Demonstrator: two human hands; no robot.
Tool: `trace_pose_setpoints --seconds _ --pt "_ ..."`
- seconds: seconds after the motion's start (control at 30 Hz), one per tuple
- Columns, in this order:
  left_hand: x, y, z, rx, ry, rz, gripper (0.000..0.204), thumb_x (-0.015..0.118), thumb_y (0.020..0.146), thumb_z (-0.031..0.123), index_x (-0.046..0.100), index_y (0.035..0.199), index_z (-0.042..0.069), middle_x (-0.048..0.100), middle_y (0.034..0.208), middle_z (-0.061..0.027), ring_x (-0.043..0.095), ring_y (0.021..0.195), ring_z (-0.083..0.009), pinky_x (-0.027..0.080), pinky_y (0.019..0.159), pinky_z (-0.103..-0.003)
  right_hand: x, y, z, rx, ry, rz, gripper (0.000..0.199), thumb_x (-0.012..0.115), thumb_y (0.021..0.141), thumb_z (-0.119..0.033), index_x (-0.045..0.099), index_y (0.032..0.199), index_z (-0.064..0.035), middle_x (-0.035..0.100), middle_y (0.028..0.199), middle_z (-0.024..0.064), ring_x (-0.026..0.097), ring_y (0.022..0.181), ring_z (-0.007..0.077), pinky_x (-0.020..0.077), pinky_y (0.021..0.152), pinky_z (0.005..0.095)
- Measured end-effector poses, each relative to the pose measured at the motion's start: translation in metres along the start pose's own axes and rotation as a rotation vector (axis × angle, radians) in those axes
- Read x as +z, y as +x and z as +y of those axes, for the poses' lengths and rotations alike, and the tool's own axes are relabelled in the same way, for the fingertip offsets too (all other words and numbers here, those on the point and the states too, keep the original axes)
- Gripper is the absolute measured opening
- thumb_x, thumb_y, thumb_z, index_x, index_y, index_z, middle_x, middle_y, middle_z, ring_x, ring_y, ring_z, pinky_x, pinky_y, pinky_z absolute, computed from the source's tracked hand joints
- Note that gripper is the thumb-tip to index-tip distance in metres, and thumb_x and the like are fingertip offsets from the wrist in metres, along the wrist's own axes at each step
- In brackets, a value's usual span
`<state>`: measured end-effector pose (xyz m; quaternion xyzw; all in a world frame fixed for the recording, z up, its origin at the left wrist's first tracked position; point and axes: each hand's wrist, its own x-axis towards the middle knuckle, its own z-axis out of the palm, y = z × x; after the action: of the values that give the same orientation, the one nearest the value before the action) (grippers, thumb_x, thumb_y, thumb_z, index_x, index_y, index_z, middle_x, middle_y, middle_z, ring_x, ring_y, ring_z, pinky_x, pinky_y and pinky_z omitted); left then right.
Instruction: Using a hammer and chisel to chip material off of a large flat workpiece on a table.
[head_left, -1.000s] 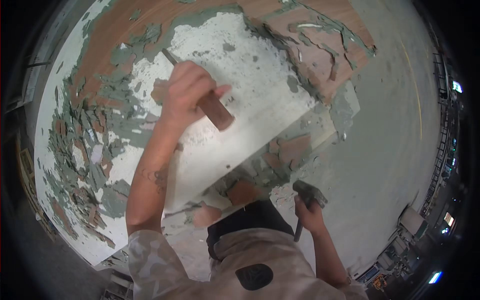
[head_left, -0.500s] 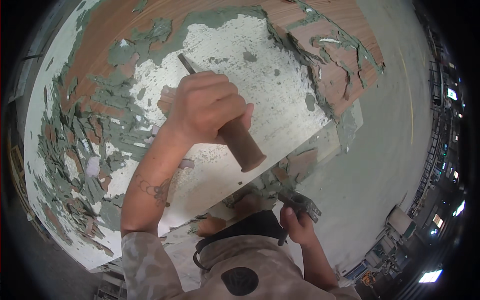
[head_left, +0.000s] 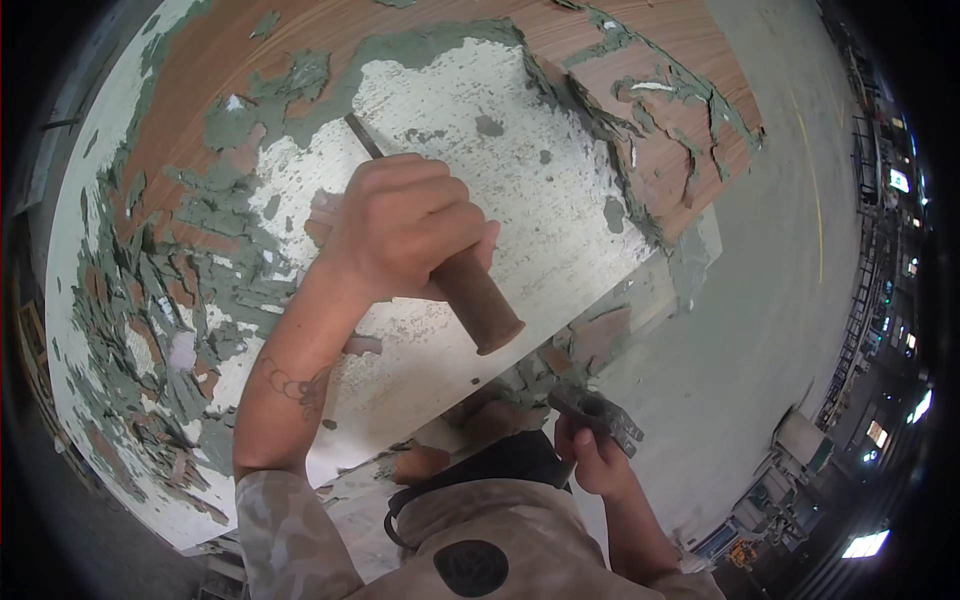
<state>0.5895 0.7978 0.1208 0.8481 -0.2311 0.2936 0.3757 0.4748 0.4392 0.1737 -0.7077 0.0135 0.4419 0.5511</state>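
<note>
Both hands grip tools: left (head_left: pixel 405 225) hides chisel (head_left: pixel 470 295) middle, right (head_left: pixel 592 462) hammer (head_left: pixel 598 412).

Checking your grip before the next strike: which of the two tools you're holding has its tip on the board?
The chisel in the left hand: its metal tip meets the white scraped patch. The hammer in the right hand hangs low, off the board.

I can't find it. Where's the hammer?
The hammer is low and right of middle in the head view, in the right hand, off the board's lower edge.
</note>
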Motion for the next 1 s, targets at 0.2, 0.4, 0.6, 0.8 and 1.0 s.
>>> trace_pose_setpoints --seconds 0.2,0.4,0.6,0.8,1.0 --pt "0.005 0.003 -0.001 0.016 -0.016 0.045 0.026 0.076 0.068 -0.001 0.052 0.062 0.008 0.047 0.058 -0.0043 0.047 0.048 -0.0239 0.036 0.045 -0.035 -0.008 0.010 -0.043 -0.310 -0.349 0.028 0.054 0.049 0.106 -0.055 0.060 0.106 -0.0016 0.054 0.074 0.0040 0.050 0.061 0.0145 0.0403 0.055 0.0302" --pt "0.000 -0.001 -0.005 -0.004 0.016 0.059 0.026 0.079 0.067 0.004 0.053 0.063 0.010 0.047 0.059 -0.0038 0.046 0.049 -0.0229 0.036 0.045 -0.034 -0.010 0.088 -0.130 -1.016 -0.745 -0.078 0.018 0.072 0.088 -0.014 0.061 0.091 -0.0006 0.053 0.071 0.0026 0.054 0.054 0.0217 0.0487 0.052 0.0331" --pt "-0.001 -0.009 -0.003 0.017 -0.017 0.060 0.028 0.078 0.067 0.006 0.051 0.062 0.010 0.044 0.059 -0.0026 0.045 0.050 -0.0224 0.034 0.044 -0.034 -0.022 0.124 -0.167 -1.355 -0.936 -0.485 0.026 0.069 0.087 -0.028 0.063 0.098 -0.0050 0.044 0.070 0.0006 0.053 0.053 0.0157 0.0398 0.041 0.0321" --pt "-0.003 -0.022 -0.010 0.039 -0.004 0.008 0.028 0.078 0.065 0.014 0.049 0.062 0.012 0.041 0.061 -0.0014 0.045 0.052 -0.0209 0.033 0.045 -0.035 -0.016 0.131 -0.185 -1.386 -1.173 -0.605 0.026 0.070 0.083 -0.032 0.062 0.094 -0.0093 0.042 0.066 -0.0014 0.051 0.050 0.0129 0.0377 0.038 0.0293" --pt "0.000 -0.029 -0.013 0.012 0.021 -0.023 0.027 0.078 0.054 0.019 0.053 0.065 0.015 0.044 0.064 0.0010 0.049 0.057 -0.0195 0.036 0.051 -0.034 -0.018 0.139 -0.175 -1.312 -1.233 -0.595 0.021 0.070 0.078 -0.019 0.063 0.094 -0.0071 0.042 0.067 -0.0020 0.051 0.050 0.0145 0.0393 0.040 0.0303"
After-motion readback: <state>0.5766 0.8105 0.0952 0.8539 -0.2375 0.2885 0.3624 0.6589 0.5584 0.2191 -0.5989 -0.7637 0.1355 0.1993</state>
